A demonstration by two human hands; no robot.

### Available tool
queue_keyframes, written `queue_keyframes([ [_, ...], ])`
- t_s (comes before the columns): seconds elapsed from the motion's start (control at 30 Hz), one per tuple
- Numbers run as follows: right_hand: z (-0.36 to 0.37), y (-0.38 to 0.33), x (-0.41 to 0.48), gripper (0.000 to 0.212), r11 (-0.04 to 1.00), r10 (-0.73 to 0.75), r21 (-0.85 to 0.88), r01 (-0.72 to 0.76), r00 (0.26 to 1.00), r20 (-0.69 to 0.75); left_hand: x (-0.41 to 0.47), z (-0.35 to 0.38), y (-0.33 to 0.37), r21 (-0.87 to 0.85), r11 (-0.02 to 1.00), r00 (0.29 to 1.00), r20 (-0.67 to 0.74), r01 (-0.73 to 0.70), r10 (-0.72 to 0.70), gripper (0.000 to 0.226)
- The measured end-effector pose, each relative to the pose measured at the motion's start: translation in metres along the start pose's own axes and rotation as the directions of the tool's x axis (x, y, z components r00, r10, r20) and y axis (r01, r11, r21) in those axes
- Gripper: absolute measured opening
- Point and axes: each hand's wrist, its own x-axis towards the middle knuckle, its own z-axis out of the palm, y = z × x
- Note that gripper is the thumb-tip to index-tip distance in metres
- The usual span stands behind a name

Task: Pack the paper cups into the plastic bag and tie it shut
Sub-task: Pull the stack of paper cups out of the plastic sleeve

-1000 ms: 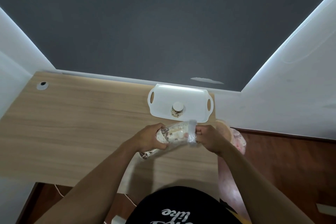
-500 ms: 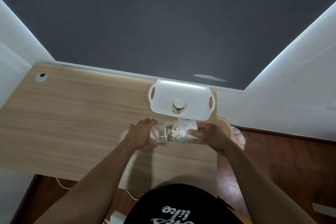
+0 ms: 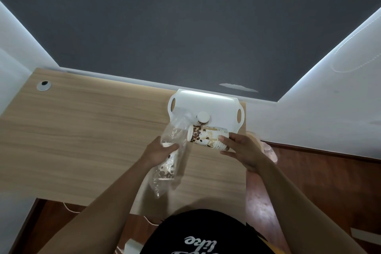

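Observation:
My left hand (image 3: 159, 152) grips a clear plastic bag (image 3: 175, 134) around its middle, above the wooden table. Cups with a coffee-bean print (image 3: 168, 168) show through the bag's lower part, and its open upper end points toward the tray. My right hand (image 3: 240, 150) holds a stack of paper cups (image 3: 208, 136) lying sideways, its narrow end at the bag's mouth. One more cup (image 3: 203, 118) stands upside down on the white tray (image 3: 222, 107).
The wooden table (image 3: 92, 134) ends at a grey wall behind the tray. A cable hole (image 3: 43, 84) sits at the far left. A pink object (image 3: 268, 150) lies past the table's right edge, over the reddish floor.
The stack of cups in my right hand has come out of the bag and now lies beside its mouth. My left hand has tilted the bag so its closed end hangs down.

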Motion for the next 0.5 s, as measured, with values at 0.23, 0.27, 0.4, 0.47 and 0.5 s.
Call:
queue_keyframes([
  [0.23, 0.013, 0.007, 0.014, 0.056, 0.989, 0.023, -0.145, -0.022, 1.0, 0.005, -0.008, 0.006, 0.037, -0.268, 0.959, 0.993, 0.045, -0.09, 0.106, 0.06],
  [0.27, 0.013, 0.009, 0.016, 0.07, 0.985, 0.039, -0.169, -0.037, 0.999, 0.01, -0.008, 0.006, 0.037, -0.281, 0.954, 0.99, 0.058, -0.105, 0.126, 0.054],
  [0.4, 0.024, 0.017, 0.02, 0.077, 0.941, -0.022, -0.335, 0.053, 0.995, 0.096, -0.005, 0.011, 0.04, -0.322, 0.941, 0.988, 0.069, -0.106, 0.135, 0.063],
  [0.47, 0.035, 0.016, 0.023, 0.075, 0.918, -0.041, -0.387, 0.085, 0.992, 0.12, -0.003, 0.014, 0.043, -0.345, 0.934, 0.989, 0.077, -0.092, 0.126, 0.071],
  [0.5, 0.039, 0.016, 0.026, 0.071, 0.903, -0.048, -0.42, 0.09, 0.993, 0.109, -0.002, 0.015, 0.044, -0.344, 0.934, 0.988, 0.085, -0.093, 0.13, 0.074],
])
